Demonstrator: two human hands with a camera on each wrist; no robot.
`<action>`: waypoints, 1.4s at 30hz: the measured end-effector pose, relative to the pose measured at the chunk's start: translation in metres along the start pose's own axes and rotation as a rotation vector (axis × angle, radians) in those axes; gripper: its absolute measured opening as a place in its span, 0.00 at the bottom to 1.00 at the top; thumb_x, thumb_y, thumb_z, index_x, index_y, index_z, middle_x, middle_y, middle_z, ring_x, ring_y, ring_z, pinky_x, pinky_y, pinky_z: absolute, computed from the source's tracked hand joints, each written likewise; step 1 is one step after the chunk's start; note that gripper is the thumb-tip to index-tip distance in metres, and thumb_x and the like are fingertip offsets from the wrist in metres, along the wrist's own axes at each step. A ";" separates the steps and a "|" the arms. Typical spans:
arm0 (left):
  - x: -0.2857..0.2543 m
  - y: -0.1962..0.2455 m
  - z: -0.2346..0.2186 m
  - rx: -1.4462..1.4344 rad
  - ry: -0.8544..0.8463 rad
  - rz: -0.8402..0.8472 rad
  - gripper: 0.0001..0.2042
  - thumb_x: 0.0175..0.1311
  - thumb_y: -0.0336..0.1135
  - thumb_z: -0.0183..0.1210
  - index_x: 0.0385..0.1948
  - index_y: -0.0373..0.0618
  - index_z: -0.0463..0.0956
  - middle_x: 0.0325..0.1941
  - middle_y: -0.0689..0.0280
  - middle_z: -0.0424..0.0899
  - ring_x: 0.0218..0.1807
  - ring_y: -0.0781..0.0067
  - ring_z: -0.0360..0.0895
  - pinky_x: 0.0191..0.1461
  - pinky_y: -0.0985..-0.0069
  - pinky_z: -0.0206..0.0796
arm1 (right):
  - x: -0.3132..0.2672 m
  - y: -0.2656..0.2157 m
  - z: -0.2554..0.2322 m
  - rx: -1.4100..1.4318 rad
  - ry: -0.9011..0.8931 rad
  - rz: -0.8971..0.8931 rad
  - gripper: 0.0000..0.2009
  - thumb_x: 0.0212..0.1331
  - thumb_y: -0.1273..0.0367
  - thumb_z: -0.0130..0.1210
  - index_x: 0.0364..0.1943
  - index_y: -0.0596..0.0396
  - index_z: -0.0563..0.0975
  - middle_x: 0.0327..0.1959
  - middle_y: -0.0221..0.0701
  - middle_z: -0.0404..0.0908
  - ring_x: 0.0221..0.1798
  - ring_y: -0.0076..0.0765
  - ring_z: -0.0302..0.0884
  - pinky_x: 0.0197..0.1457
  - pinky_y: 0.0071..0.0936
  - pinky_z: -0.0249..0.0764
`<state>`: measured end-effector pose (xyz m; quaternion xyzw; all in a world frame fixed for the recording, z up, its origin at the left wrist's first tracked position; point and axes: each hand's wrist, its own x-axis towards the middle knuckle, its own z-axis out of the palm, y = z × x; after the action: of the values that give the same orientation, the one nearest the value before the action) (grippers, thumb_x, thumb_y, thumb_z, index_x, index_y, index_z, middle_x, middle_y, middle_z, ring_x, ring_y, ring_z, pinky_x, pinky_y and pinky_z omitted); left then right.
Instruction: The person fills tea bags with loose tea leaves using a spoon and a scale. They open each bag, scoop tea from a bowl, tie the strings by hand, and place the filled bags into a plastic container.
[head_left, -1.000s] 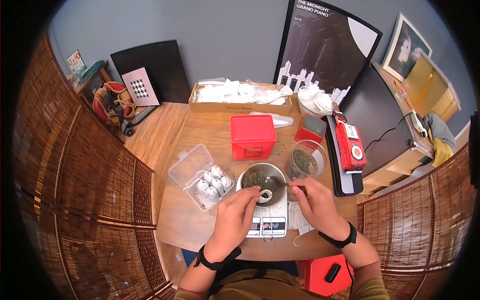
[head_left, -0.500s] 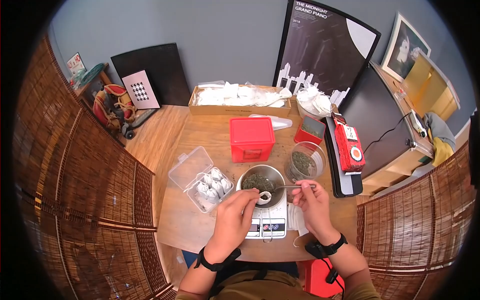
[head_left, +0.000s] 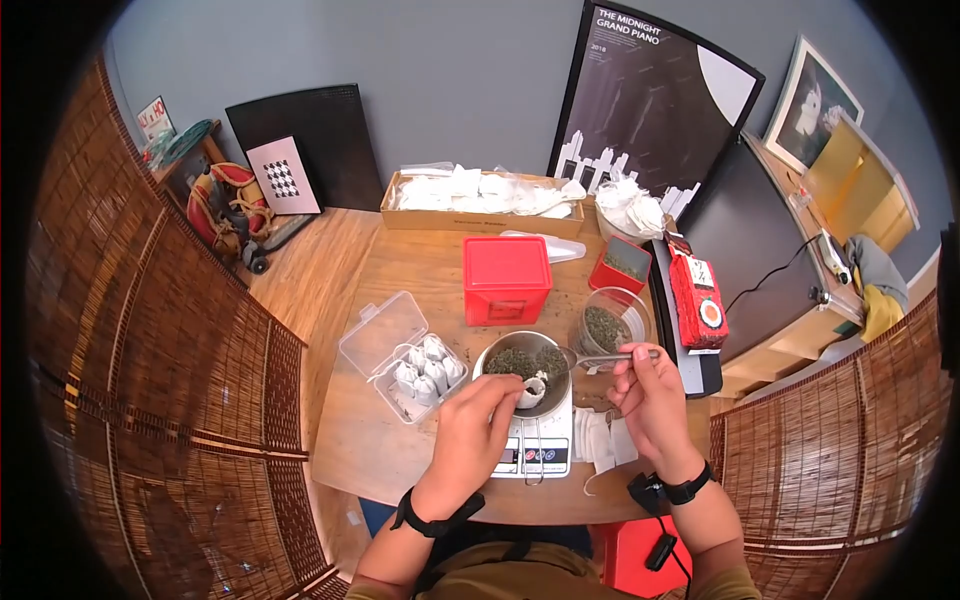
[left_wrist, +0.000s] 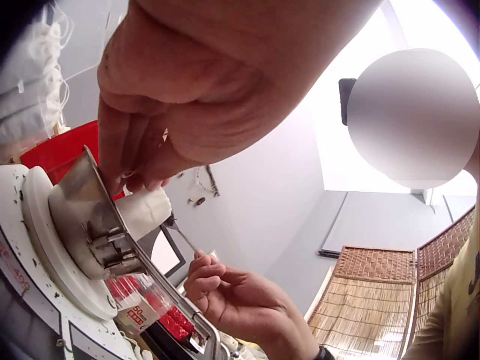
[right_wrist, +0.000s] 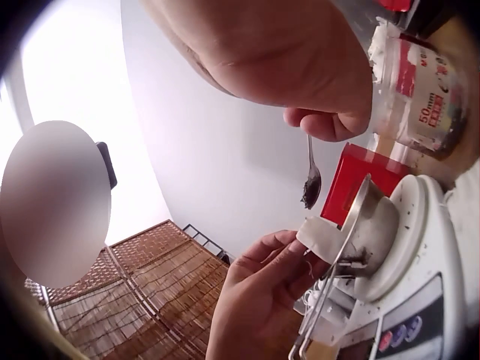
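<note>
My left hand pinches a small white pouch, its round mouth facing up inside the steel bowl. Dried green leaves fill the bowl's far side. The bowl, with a folding wire handle, sits on a white kitchen scale. My right hand pinches the handle end of a metal spoon between thumb and fingers. Some dark leaf bits lie in the spoon's head, held above the pouch in the right wrist view.
A clear box of several filled pouches stands left. Behind the bowl is a red lidded tin; to the right, a clear tub of leaves and an open red tin. Flat white pouches lie beside the scale.
My right hand has drawn the spoon up and slightly right from low in the bowl, its head now near the bowl's right rim. The left hand still holds the pouch in place.
</note>
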<state>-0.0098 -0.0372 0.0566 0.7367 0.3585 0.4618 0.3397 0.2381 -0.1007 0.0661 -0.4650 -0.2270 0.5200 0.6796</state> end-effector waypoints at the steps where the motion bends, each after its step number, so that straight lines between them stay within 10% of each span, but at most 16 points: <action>1: 0.000 0.000 0.000 -0.006 -0.008 -0.016 0.06 0.71 0.19 0.66 0.45 0.33 0.87 0.46 0.51 0.93 0.44 0.53 0.92 0.48 0.67 0.82 | 0.001 -0.003 0.001 -0.001 -0.001 0.000 0.12 0.87 0.62 0.53 0.58 0.55 0.76 0.40 0.29 0.83 0.36 0.22 0.77 0.44 0.27 0.78; 30: 0.002 -0.004 0.001 -0.024 -0.017 -0.039 0.05 0.73 0.19 0.64 0.45 0.33 0.86 0.49 0.50 0.93 0.41 0.56 0.92 0.45 0.69 0.82 | -0.019 -0.039 0.018 -0.745 -0.383 -0.346 0.08 0.85 0.71 0.54 0.56 0.59 0.81 0.45 0.32 0.84 0.40 0.22 0.81 0.48 0.23 0.78; 42: -0.003 0.001 -0.001 0.058 0.049 0.098 0.06 0.67 0.16 0.67 0.42 0.34 0.87 0.49 0.52 0.90 0.60 0.46 0.90 0.60 0.58 0.81 | -0.001 0.000 0.013 -0.897 -0.318 -0.430 0.10 0.79 0.77 0.58 0.56 0.62 0.86 0.46 0.35 0.87 0.40 0.25 0.85 0.43 0.23 0.81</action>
<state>-0.0111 -0.0399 0.0565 0.7514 0.3433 0.4852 0.2865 0.2274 -0.0969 0.0718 -0.5685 -0.6182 0.2844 0.4623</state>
